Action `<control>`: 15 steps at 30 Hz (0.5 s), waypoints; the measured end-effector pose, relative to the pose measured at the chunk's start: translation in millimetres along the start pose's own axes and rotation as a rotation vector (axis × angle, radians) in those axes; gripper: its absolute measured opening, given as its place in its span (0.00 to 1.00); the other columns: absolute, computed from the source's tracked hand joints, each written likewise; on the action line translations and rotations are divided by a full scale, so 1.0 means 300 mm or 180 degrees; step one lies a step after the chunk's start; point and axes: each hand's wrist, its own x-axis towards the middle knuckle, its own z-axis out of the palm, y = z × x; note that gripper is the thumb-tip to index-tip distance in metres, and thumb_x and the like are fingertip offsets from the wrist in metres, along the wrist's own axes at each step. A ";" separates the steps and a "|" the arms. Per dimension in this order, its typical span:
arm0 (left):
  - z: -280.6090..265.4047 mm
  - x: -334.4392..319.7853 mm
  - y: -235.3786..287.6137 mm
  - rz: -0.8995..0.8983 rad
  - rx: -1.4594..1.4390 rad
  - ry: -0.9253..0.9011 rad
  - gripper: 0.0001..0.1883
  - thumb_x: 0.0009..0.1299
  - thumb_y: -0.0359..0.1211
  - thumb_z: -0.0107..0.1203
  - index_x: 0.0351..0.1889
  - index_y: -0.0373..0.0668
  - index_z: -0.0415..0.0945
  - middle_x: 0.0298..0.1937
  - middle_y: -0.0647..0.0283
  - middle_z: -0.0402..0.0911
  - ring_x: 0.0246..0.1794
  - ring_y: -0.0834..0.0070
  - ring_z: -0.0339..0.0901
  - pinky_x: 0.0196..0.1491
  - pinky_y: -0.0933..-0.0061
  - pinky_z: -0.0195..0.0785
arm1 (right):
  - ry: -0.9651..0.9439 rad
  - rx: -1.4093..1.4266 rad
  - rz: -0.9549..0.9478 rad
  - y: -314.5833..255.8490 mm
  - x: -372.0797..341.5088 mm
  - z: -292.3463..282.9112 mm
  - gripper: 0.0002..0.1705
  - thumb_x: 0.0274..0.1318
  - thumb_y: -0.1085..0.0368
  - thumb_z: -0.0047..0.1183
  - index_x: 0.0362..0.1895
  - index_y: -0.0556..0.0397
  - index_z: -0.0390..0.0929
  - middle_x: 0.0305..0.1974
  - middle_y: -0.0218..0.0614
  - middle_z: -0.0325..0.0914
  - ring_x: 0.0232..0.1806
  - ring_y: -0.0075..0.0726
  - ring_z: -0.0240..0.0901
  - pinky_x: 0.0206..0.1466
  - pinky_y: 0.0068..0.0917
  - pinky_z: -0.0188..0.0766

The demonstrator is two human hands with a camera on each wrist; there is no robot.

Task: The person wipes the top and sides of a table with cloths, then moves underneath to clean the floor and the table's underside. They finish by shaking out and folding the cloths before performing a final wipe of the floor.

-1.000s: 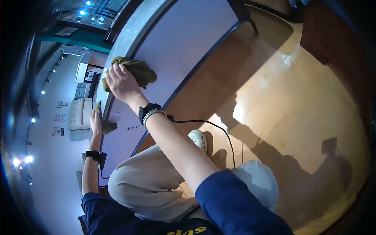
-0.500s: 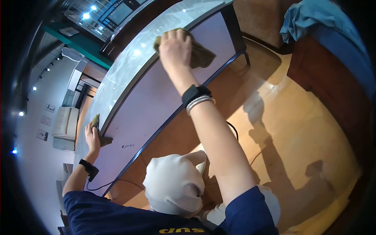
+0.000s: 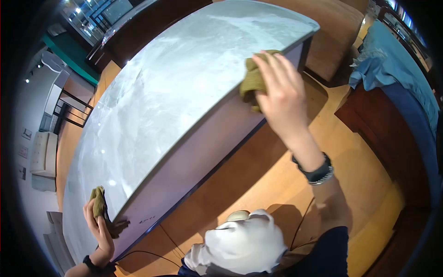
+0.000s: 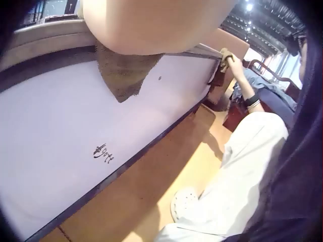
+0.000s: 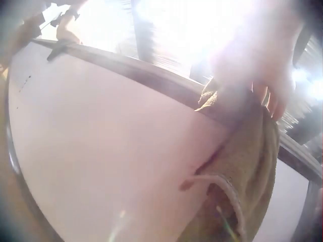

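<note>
My right hand [image 3: 284, 99] grips a folded olive-green cloth [image 3: 254, 78] at the long edge of a grey marbled tabletop [image 3: 170, 83], toward its far right end. In the right wrist view the loose part of this cloth [image 5: 252, 166] drapes down over the pale side panel [image 5: 111, 131]. At the other end of the same edge, my left hand [image 3: 102, 235] holds a second olive-green cloth [image 3: 98, 205]. A corner of that cloth [image 4: 123, 75] hangs against the panel in the left wrist view, below the hand that covers the rest.
Dark handwriting [image 4: 103, 154] marks the panel. Thin black cables [image 3: 157, 254] run near my knee [image 3: 244, 240]. A brown upholstered seat [image 3: 330, 34] stands past the far end, and dark wooden furniture [image 3: 383, 124] with blue cloth [image 3: 392, 64] stands at right.
My right hand has slid its cloth along the edge toward the far right end. The left hand stays close to the handwriting. The head view has shifted, showing more of the tabletop.
</note>
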 end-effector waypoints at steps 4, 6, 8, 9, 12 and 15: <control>-0.026 0.011 -0.002 -0.0211 -0.0089 -0.0177 0.23 0.64 0.40 0.40 0.51 0.32 0.63 0.53 0.51 0.59 0.55 0.62 0.59 0.58 0.68 0.49 | -0.0287 -0.0221 -0.0408 0.022 0.059 -0.032 0.28 0.31 0.73 0.58 0.46 0.53 0.72 0.46 0.36 0.72 0.50 0.42 0.66 0.52 0.34 0.64; -0.037 0.015 -0.031 -0.0195 -0.0284 -0.0301 0.24 0.66 0.40 0.38 0.54 0.31 0.62 0.57 0.50 0.59 0.59 0.61 0.58 0.61 0.66 0.48 | -0.0499 -0.0361 -0.0508 0.024 0.096 -0.046 0.28 0.31 0.73 0.58 0.46 0.53 0.73 0.46 0.35 0.72 0.50 0.41 0.66 0.51 0.34 0.64; -0.034 0.028 0.009 -0.0261 -0.0514 -0.0392 0.25 0.67 0.42 0.38 0.56 0.31 0.60 0.57 0.52 0.59 0.59 0.63 0.58 0.61 0.67 0.47 | -0.0926 -0.0367 -0.0621 0.034 0.118 -0.070 0.29 0.29 0.72 0.59 0.46 0.52 0.73 0.46 0.34 0.72 0.49 0.39 0.66 0.50 0.33 0.65; -0.031 0.041 0.032 -0.0354 -0.0867 -0.0447 0.25 0.68 0.39 0.39 0.57 0.29 0.59 0.59 0.48 0.59 0.59 0.60 0.61 0.59 0.67 0.53 | -0.0959 -0.0420 -0.0626 0.041 0.127 -0.070 0.29 0.29 0.72 0.59 0.46 0.52 0.73 0.46 0.34 0.72 0.49 0.39 0.66 0.50 0.33 0.65; -0.049 0.067 0.047 -0.0453 -0.1251 -0.0539 0.23 0.69 0.35 0.40 0.56 0.25 0.59 0.59 0.43 0.61 0.56 0.57 0.65 0.56 0.65 0.59 | -0.1030 -0.0369 -0.0837 0.065 0.152 -0.059 0.29 0.28 0.71 0.59 0.46 0.52 0.73 0.45 0.34 0.72 0.47 0.40 0.67 0.49 0.33 0.65; -0.031 0.061 0.047 -0.0513 -0.1215 -0.0400 0.26 0.69 0.39 0.41 0.55 0.24 0.59 0.56 0.41 0.64 0.57 0.55 0.64 0.58 0.56 0.57 | -0.1293 -0.0462 -0.0840 0.061 0.171 -0.064 0.29 0.28 0.71 0.59 0.45 0.51 0.73 0.43 0.34 0.73 0.46 0.40 0.68 0.48 0.33 0.65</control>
